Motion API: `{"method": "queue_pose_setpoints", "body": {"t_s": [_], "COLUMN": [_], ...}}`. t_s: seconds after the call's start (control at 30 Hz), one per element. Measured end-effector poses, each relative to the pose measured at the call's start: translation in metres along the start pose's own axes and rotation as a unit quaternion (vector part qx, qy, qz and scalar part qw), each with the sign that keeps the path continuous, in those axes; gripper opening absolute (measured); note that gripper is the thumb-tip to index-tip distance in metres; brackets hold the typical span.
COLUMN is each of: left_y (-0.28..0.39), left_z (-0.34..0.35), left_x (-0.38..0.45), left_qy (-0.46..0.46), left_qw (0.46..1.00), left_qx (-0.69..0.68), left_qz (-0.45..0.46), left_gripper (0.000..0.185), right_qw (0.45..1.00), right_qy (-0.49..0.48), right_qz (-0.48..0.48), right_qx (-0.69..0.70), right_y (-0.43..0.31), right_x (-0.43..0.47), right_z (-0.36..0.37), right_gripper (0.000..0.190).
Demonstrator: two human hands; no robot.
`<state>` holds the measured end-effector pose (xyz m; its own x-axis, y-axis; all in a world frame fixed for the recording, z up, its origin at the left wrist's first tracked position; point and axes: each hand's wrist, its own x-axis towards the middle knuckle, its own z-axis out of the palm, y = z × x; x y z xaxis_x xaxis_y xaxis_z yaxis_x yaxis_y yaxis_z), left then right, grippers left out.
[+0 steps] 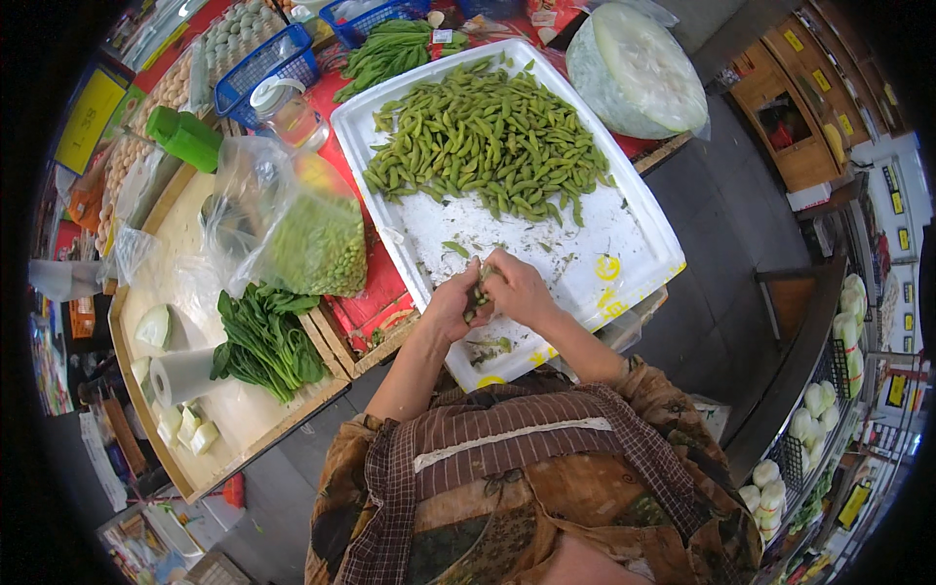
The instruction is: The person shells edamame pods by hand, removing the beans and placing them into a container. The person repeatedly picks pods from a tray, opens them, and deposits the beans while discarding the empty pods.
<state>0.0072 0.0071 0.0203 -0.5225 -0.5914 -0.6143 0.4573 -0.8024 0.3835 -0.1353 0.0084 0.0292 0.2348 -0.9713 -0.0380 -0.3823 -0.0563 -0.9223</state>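
Observation:
My left hand (455, 301) is cupped around several shelled green soybeans (477, 298) over the near part of a white foam box lid (643, 241). Against it, my right hand (518, 287) pinches what looks like a green soybean pod (485, 272), mostly hidden by the fingers. A broad heap of soybean pods (490, 139) covers the far part of the lid. One loose pod (455, 248) lies just beyond my left fingertips, among dark scraps. Close to my wrists, a few husks (497, 344) rest in the near corner.
Left of the lid stands a clear plastic bag of shelled green beans (322, 245), beside leafy greens (270, 340) and a plastic bag roll (183, 376). A lidded jar (291, 117) and blue basket (267, 73) stand farther back. A cut winter melon (635, 69) sits at the far right.

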Motion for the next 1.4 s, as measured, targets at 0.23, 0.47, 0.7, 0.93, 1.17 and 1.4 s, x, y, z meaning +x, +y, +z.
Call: {"method": "queue_pose_setpoints", "body": {"t_s": [0.23, 0.47, 0.7, 0.93, 1.17, 1.4], "left_y": [0.008, -0.008, -0.015, -0.021, -0.027, -0.024], "left_z": [-0.027, -0.051, -0.044, -0.026, -0.024, -0.008], "left_x": [-0.010, -0.003, 0.004, -0.017, -0.017, -0.019], "left_qy": [-0.009, -0.044, 0.074, 0.214, 0.240, 0.243], "left_qw": [0.999, 0.997, 0.989, 0.936, 0.935, 0.919], "left_qx": [-0.004, -0.065, -0.093, -0.006, 0.004, 0.127], "left_qz": [0.052, -0.009, 0.082, 0.278, 0.260, 0.282], "left_gripper": [0.028, 0.026, 0.026, 0.026, 0.031, 0.037], "right_qw": [0.984, 0.942, 0.932, 0.952, 0.933, 0.913], "right_qy": [0.031, -0.104, -0.161, -0.265, -0.262, -0.259], "right_qz": [0.166, 0.001, -0.060, 0.072, 0.122, 0.167], "right_qx": [0.062, -0.319, -0.319, 0.137, 0.212, 0.268], "right_y": [0.017, 0.028, 0.022, -0.020, -0.016, -0.017], "right_x": [0.046, 0.077, 0.090, 0.047, 0.036, 0.038], "right_z": [0.001, 0.037, 0.030, 0.027, 0.024, -0.005], "right_gripper": [0.015, 0.019, 0.025, 0.020, 0.014, 0.009]}}
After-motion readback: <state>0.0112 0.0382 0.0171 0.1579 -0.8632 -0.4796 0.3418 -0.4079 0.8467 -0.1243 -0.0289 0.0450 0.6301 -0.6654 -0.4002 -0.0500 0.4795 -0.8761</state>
